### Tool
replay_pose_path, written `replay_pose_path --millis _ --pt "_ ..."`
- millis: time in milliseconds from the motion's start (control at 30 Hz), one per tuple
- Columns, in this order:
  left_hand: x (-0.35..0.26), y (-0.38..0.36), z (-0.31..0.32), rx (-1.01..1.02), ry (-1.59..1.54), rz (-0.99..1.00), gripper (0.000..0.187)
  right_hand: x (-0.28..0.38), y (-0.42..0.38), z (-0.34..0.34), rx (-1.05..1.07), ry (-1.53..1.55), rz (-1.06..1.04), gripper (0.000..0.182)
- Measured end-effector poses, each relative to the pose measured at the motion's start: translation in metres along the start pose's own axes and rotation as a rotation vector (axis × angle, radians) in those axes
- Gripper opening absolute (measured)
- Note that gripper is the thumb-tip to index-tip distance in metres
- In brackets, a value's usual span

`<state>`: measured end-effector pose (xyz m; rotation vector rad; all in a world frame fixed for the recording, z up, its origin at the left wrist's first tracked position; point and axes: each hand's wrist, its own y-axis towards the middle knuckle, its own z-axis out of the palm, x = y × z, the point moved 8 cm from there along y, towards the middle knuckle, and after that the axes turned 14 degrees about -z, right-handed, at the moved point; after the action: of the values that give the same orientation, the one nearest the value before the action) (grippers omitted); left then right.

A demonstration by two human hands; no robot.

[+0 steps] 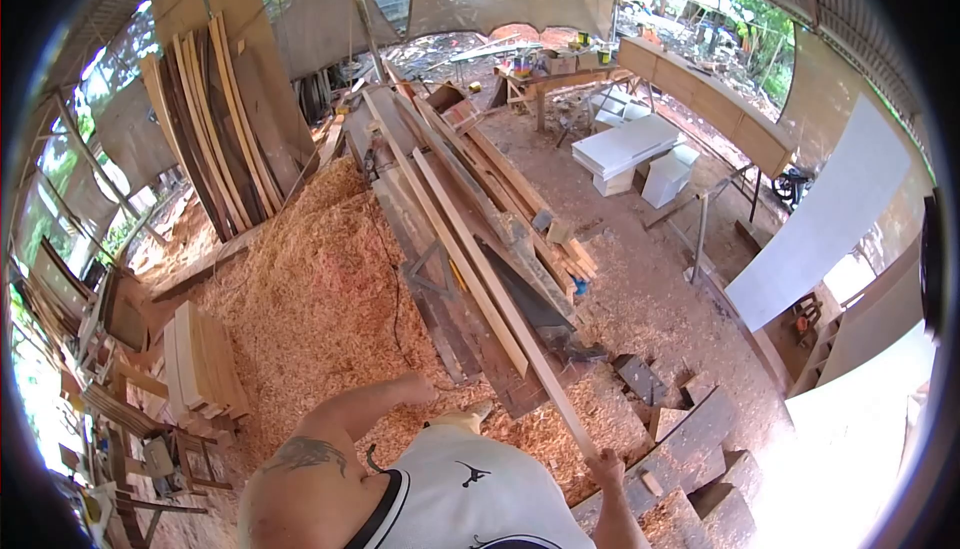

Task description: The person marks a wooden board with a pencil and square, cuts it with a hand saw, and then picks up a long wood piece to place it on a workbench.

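Observation:
My right hand (605, 467) is closed around the near end of a long, pale wooden strip (515, 324). This strip runs up and away over a long wooden workbench (440, 339). Beside it on the left lies a second long strip (450, 264), which neither hand touches. My left hand (415, 389) is near the bench's left side, above the wood shavings, with its fingers curled and nothing visible in them. Its finger detail is small in the view.
Wood shavings (310, 279) heap up left of the bench. Stacked planks (205, 364) stand at the left, and tall boards (225, 134) lean behind. Wooden blocks (690, 449) lie near my right hand. White panels (630, 144) and a long wooden box (705, 99) are at the right.

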<state>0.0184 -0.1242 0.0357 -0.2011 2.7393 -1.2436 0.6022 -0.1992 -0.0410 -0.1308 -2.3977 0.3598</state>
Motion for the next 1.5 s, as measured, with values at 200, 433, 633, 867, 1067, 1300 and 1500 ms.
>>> replay_pose_path --millis 200,433,633,867,1067,1300,1500 --pt "-0.009 -0.006 -0.01 -0.1 -0.003 0.067 0.052 0.0 0.0 0.001 -0.001 -0.033 0.014 0.064" --pt "-0.001 0.009 0.0 -0.089 0.033 0.028 0.055 0.005 -0.002 0.0 0.03 -0.024 0.033 0.058" --pt "0.0 0.002 -0.004 -0.101 -0.005 0.045 0.055 0.014 0.003 -0.002 0.092 -0.086 0.02 0.065" --pt "0.026 -0.018 0.005 -0.067 -0.169 -0.054 0.05 0.051 0.011 -0.014 -0.435 -0.16 -0.455 0.047" --pt "0.07 -0.043 0.06 -0.067 -0.089 -0.143 0.046 0.135 0.017 -0.01 -0.43 0.146 -0.578 0.034" --pt "0.118 -0.049 0.088 0.002 -0.021 -0.214 0.049 0.371 -0.076 -0.058 0.699 0.874 -0.59 0.046" --pt "0.121 -0.045 0.027 -0.102 -0.449 -0.195 0.052 0.46 -0.095 -0.033 0.787 0.554 -0.96 0.057"
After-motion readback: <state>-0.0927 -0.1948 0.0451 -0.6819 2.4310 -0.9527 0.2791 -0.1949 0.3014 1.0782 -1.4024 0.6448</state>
